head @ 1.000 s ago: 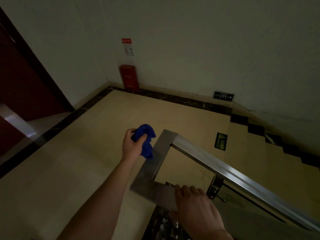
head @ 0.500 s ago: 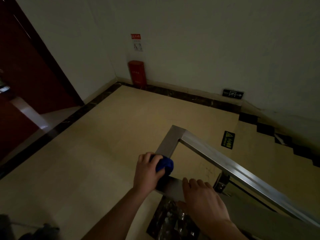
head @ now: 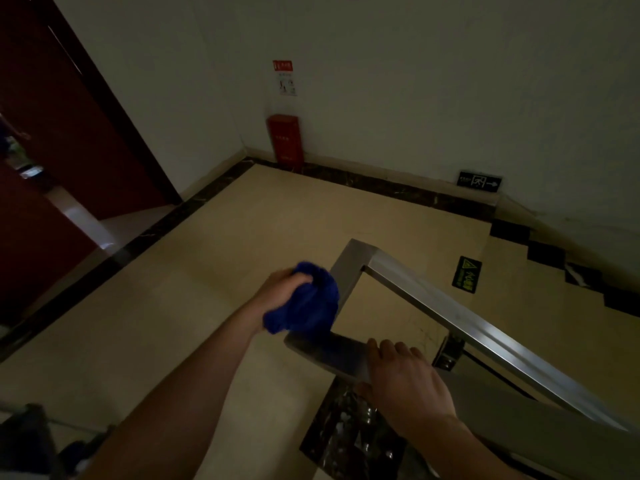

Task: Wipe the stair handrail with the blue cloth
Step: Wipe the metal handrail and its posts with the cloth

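Note:
A square steel handrail [head: 446, 311] bends in a U at the stair landing and runs down to the right. My left hand [head: 282, 287] grips a bunched blue cloth [head: 306, 303] pressed against the short cross piece of the rail's bend. My right hand [head: 403, 379] rests palm down on the near rail section, fingers curled over its edge, just right of the cloth.
A beige tiled landing [head: 214, 271] lies below, bordered in dark stone. A red fire box [head: 284, 138] stands against the far wall. A dark red door [head: 76, 133] is at left. Steps [head: 554, 296] descend at right. A dark post base [head: 349, 434] sits under the rail.
My left hand slid the cloth down the bend to the near corner, then back up along it. The right hand stayed on the rail.

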